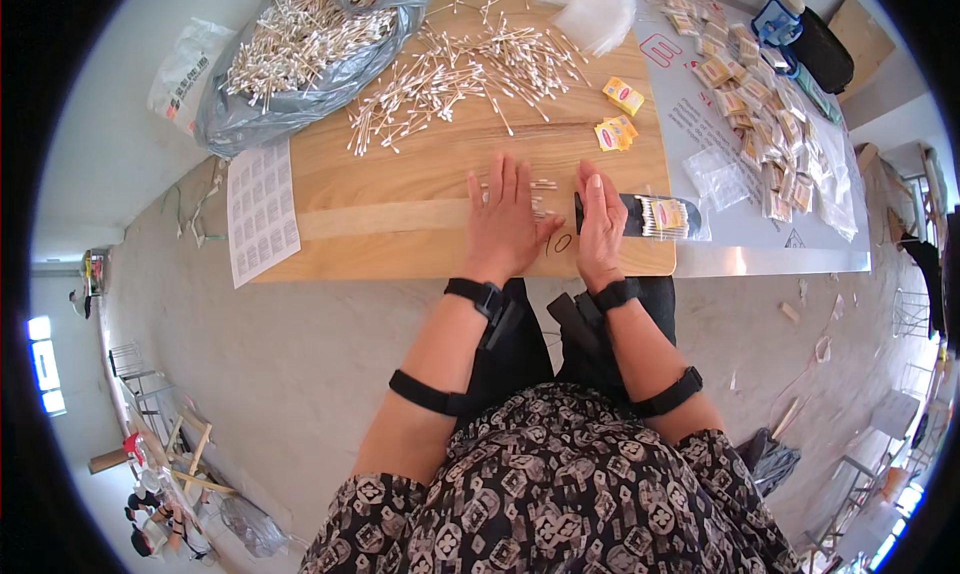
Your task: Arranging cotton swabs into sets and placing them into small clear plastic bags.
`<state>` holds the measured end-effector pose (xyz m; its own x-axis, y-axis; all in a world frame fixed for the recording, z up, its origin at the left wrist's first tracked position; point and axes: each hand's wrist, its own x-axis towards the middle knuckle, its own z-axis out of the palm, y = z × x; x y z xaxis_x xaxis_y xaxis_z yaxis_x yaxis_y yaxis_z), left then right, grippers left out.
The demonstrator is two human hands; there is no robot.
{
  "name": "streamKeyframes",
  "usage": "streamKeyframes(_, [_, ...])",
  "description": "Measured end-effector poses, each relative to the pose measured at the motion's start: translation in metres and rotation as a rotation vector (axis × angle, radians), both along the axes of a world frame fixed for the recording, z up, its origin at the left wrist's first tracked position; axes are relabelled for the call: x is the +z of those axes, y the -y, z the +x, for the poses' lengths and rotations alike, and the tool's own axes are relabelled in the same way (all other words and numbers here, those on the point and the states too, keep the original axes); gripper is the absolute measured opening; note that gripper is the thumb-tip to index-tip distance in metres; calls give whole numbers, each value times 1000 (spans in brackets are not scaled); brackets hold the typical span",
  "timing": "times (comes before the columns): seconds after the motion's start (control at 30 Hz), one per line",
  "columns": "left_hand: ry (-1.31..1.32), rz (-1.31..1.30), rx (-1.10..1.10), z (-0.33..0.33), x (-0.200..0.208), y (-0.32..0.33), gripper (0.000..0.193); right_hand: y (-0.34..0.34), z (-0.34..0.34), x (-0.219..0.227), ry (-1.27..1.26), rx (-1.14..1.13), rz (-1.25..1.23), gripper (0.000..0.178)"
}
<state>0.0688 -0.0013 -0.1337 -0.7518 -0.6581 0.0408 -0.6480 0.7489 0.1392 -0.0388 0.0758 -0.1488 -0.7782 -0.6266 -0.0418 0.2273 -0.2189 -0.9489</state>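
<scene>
My left hand (506,214) lies flat on the wooden table, fingers stretched out, over a small group of cotton swabs (543,200) whose tips stick out beside it. My right hand (601,224) rests on its edge across a flat black strip (632,214), its fingers straight and close together; whether it grips the strip is hidden. At the strip's right end, a clear plastic bag (697,220) encloses a row of swabs with a yellow card (668,215). Loose yellow cards (617,133) lie beyond my right hand. A spread pile of swabs (470,74) covers the table farther back.
At the back left, a grey plastic bag (225,114) bulges with swabs. A printed sheet (263,212) overhangs the left front edge. Clear bags (595,16) lie at the back. On the grey board (690,124) at right are many filled packets (775,124) and an empty bag (716,178).
</scene>
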Motion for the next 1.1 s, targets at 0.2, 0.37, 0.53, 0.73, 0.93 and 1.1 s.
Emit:
streamKeyframes(0.2, [-753, 296, 166, 21, -13, 17, 66, 9, 6, -2, -22, 12, -43, 51])
streamKeyframes(0.37, [-1124, 646, 362, 13, -16, 13, 58, 15, 14, -4, -51, 24, -31, 52])
streamKeyframes(0.53, [-1151, 815, 245, 1, -20, 4, 57, 19, 17, -2, -84, 12, 3, 49])
streamKeyframes(0.73, [-1213, 916, 333, -10, -14, -4, 56, 20, 5, -4, 68, -13, -69, 51])
streamKeyframes(0.93, [-921, 489, 19, 8, -15, 10, 58, 11, -4, 3, 204, 70, -79, 53])
streamKeyframes(1.1, [-481, 235, -229, 17, -5, 10, 71, 6, -13, 3, 168, 124, -86, 52])
